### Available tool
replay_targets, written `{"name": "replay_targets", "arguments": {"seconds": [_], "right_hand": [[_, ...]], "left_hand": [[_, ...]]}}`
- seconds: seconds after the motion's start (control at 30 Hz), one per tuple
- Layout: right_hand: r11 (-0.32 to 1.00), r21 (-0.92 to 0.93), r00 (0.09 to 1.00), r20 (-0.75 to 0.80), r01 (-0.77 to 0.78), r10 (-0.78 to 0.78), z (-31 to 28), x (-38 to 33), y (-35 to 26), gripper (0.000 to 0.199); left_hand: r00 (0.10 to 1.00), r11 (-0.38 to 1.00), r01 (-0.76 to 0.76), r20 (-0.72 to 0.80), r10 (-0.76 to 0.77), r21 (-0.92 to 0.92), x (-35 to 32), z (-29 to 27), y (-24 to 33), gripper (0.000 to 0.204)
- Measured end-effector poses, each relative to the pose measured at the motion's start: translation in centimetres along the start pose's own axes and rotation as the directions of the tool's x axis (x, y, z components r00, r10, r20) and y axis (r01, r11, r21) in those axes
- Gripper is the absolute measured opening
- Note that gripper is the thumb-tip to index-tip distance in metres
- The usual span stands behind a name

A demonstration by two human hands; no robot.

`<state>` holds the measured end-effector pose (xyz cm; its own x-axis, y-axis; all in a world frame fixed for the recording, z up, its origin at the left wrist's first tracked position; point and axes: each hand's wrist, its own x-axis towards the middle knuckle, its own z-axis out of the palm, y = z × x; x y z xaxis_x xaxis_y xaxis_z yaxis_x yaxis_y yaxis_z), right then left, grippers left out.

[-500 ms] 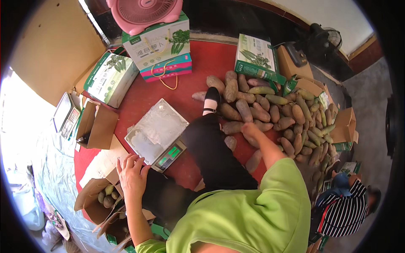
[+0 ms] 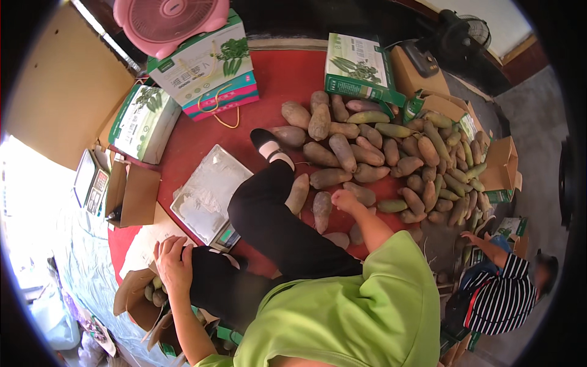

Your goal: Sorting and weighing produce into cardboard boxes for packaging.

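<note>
Fingers of the right hand (image 2: 347, 201) are curled in beside the tubers (image 2: 343, 152), which are heaped toward the right of the red floor covering (image 2: 275, 76); whether one is gripped cannot be told. The left hand (image 2: 173, 264) is rested, loosely spread and unladen, at the left knee (image 2: 208, 272). Near its wrist, several tubers are held in an open carton (image 2: 127, 292). Near the far wall, a pink fan (image 2: 172, 21) is supported by a green-and-white box (image 2: 199, 67); a scale (image 2: 211, 183) is placed before the person.
</note>
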<state>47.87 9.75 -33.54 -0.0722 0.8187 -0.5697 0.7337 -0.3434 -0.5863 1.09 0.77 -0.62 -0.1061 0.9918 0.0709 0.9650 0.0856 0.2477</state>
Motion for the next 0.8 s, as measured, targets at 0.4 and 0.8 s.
{"name": "replay_targets", "arguments": {"seconds": [0.4,0.8], "right_hand": [[0.998,0.058,0.849,-0.526,-0.032,0.057,-13.5,6.2,1.5,0.02],[0.974,0.029,0.708,-0.682,-0.224,0.183,-25.2,12.6,4.6,0.038]], "left_hand": [[0.999,0.999,-0.031,-0.013,0.031,0.035,1.8,1.3,0.4,0.011],[0.996,0.988,0.066,0.056,-0.075,0.142,2.6,1.7,0.4,0.014]]}}
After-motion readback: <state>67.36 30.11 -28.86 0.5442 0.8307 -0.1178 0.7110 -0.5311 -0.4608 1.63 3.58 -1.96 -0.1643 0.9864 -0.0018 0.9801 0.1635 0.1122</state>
